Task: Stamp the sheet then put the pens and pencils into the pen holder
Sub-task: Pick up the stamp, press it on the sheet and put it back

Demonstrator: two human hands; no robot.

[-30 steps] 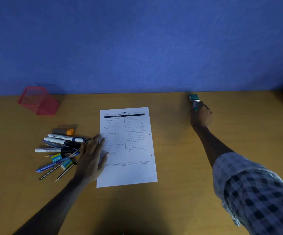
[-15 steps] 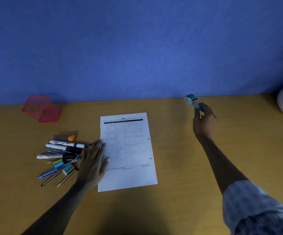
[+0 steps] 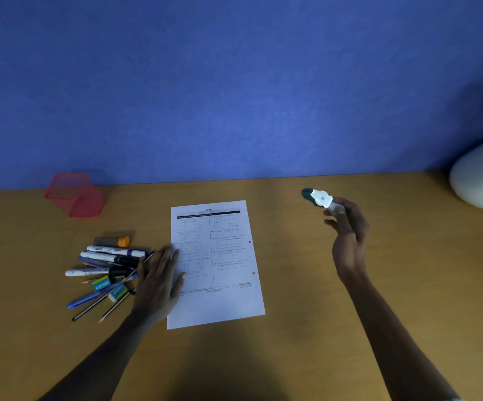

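A printed white sheet (image 3: 220, 264) lies flat on the wooden desk (image 3: 306, 328). My left hand (image 3: 159, 285) rests flat on the sheet's left edge, fingers spread. My right hand (image 3: 348, 235) is raised to the right of the sheet and grips a green and white stamp (image 3: 319, 198), held above the desk with its white face tilted toward me. A pile of pens and pencils (image 3: 104, 270) lies just left of my left hand. The red mesh pen holder (image 3: 74, 195) lies tipped on its side at the back left.
An orange-capped stick (image 3: 113, 241) and two erasers (image 3: 110, 287) lie with the pile. A white round pot (image 3: 480, 180) stands at the back right corner. A blue wall rises behind the desk.
My right hand has lifted the stamp from the desk's back edge and drawn it nearer and upward, turning it. My left hand has stayed on the sheet.
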